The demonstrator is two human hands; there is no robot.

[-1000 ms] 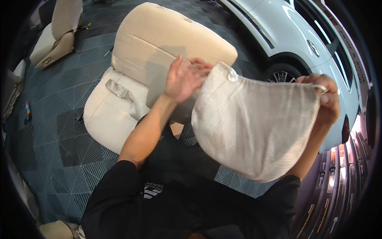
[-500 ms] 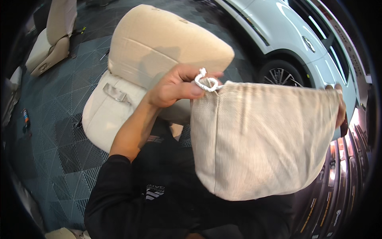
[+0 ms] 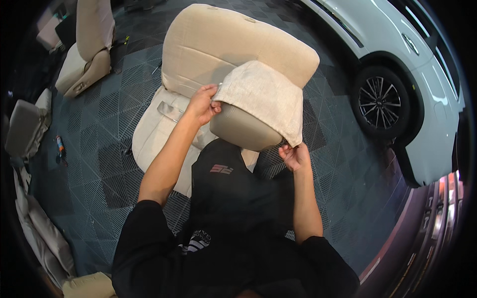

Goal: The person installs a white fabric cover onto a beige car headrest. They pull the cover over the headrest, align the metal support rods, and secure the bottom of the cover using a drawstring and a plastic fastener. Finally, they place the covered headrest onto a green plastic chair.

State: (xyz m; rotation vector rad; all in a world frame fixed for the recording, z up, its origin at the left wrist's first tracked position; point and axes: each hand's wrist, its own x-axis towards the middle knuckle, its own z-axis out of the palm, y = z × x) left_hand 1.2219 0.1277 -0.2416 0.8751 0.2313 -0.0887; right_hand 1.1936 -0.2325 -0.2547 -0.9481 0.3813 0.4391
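Note:
A beige woven fabric cover [image 3: 263, 92] lies over the far side of a smooth taupe padded cushion [image 3: 243, 128], whose near face is bare. My left hand [image 3: 202, 104] pinches the cover's left corner, where a bit of white cord shows. At the cover's lower right corner, my right hand [image 3: 295, 156] grips the edge with its fingertips. Just beyond stands a beige cloth car seat [image 3: 233, 44] with a tall backrest. Its seat base [image 3: 154, 136] reaches toward me on the left, a strap lying on it. The cushion's underside is hidden.
To the right is a white car [image 3: 392, 44] with a dark-spoked wheel [image 3: 379, 102]. Another beige seat [image 3: 89, 64] stands at the far left. Grey seat pieces [image 3: 30, 126] line the left side, near an orange-and-blue tube [image 3: 60, 146] on the patterned tile floor [image 3: 114, 184].
The cover, held up stretched before me, has moved down and away onto the cushion. Both hands went with it, and my right hand now shows fully.

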